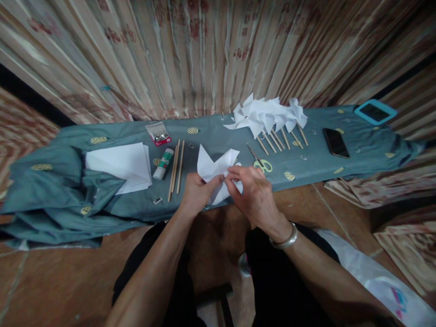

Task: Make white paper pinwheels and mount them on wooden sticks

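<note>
Floral curtains (204, 59) fill the upper part of the frame, and across the middle, below them, we see a long surface under a grey-green cloth (211, 131). White sheets (117, 161) lie stacked at centre left, partly under a fold of that cloth, while a row of white pinwheels (269, 113) on wooden sticks overlaps at upper right of centre

Near the centre of the frame we have the folded paper (214, 165), at the near edge of the cloth. We judge it very light, springy at its folds and easy to crease or tear, so we would take hold near the middle, where the layers gather, and leave the points free. It is plain white, with sharp tips rising at the upper left and upper right and a deep notch between them

Our left hand (195, 193) pinches its lower left part, thumb on top; our right hand (252, 188) has thumb and fingertips drawn close together on its right side, and we cannot tell whether anything tiny sits between them

Toward the right edge lies a dark phone (336, 142); left of centre, thin loose sticks (173, 177) lie beside a green-and-white tube (163, 163). Scissors (262, 164) rest just beyond our right hand, and a small open box (160, 135) holds shiny metal bits, smallest of all
</note>
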`<state>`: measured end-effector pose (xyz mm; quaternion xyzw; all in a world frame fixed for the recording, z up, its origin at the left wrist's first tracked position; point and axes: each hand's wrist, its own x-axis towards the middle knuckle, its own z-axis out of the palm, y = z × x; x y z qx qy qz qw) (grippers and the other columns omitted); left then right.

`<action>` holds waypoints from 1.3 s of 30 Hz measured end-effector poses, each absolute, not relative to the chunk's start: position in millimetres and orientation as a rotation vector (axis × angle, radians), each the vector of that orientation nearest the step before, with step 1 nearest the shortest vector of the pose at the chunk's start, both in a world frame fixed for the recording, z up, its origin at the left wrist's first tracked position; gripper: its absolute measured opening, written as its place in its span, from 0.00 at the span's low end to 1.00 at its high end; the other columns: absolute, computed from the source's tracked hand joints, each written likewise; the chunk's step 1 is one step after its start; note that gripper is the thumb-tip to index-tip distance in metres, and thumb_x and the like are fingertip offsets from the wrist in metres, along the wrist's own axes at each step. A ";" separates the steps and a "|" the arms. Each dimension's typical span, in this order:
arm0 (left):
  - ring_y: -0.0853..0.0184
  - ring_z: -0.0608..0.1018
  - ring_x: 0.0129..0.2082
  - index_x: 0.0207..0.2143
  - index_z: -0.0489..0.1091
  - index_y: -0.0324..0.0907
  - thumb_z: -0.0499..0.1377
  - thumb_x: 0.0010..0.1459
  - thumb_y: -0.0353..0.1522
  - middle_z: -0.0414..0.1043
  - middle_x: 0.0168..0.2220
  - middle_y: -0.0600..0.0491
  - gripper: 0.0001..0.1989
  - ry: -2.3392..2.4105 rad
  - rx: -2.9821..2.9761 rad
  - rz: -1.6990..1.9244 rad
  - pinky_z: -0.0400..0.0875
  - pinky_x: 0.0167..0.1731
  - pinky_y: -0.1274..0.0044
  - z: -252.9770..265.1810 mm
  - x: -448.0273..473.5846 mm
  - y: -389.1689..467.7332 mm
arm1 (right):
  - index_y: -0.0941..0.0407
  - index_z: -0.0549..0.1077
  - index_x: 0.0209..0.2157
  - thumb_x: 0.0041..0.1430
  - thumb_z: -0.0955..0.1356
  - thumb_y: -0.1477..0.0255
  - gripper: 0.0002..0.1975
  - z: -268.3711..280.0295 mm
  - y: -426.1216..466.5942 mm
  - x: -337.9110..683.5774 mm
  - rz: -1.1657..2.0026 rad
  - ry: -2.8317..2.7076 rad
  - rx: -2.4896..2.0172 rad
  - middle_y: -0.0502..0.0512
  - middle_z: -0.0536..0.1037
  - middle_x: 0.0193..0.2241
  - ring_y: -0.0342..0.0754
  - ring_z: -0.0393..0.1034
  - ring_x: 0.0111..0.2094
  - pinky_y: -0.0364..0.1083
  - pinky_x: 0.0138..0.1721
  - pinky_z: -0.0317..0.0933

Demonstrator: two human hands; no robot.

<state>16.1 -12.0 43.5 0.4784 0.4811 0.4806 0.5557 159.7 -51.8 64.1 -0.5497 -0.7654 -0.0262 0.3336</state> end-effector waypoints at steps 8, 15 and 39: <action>0.62 0.80 0.30 0.30 0.79 0.36 0.69 0.40 0.34 0.81 0.31 0.50 0.13 1.103 1.044 1.118 0.73 0.33 0.74 41.9 14.9 -13.0 | 0.55 0.69 0.45 0.65 0.63 0.73 0.08 66.2 -53.4 159.8 -0.132 -2.066 -1.400 0.55 0.79 0.33 0.51 0.72 0.37 0.51 0.43 0.62; 0.66 0.78 0.28 0.29 0.78 0.37 0.69 0.40 0.35 0.80 0.30 0.51 0.13 1.037 0.899 1.110 0.72 0.32 0.76 43.0 19.3 -13.5 | 0.54 0.70 0.44 0.65 0.64 0.70 0.08 71.2 -54.4 164.5 0.037 -1.994 -1.366 0.55 0.79 0.35 0.51 0.72 0.39 0.52 0.47 0.62; 0.65 0.79 0.33 0.27 0.75 0.37 0.69 0.37 0.34 0.79 0.29 0.51 0.13 1.348 0.591 1.686 0.74 0.37 0.75 54.8 -70.6 20.1 | 0.55 0.78 0.32 0.52 0.69 0.62 0.11 16.1 46.9 146.8 0.787 -1.559 -1.509 0.54 0.83 0.31 0.47 0.76 0.31 0.45 0.35 0.68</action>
